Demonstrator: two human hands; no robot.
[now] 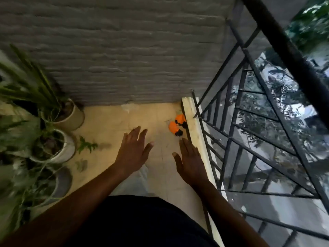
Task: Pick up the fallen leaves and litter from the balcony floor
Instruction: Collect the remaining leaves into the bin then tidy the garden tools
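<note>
Balcony floor (110,122), apparent leaves (87,145) just left of left hand (133,150)

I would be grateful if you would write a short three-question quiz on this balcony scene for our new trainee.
1. True or false: the left hand grips the green leafy sprig lying on the beige floor tiles.
2. Which is nearer the two orange-and-black items? A) the right hand B) the round white plant pot
3. Fill in: the orange items lie beside the pale kerb under the black metal ____.
Key: 1 false; 2 A; 3 railing.
</note>
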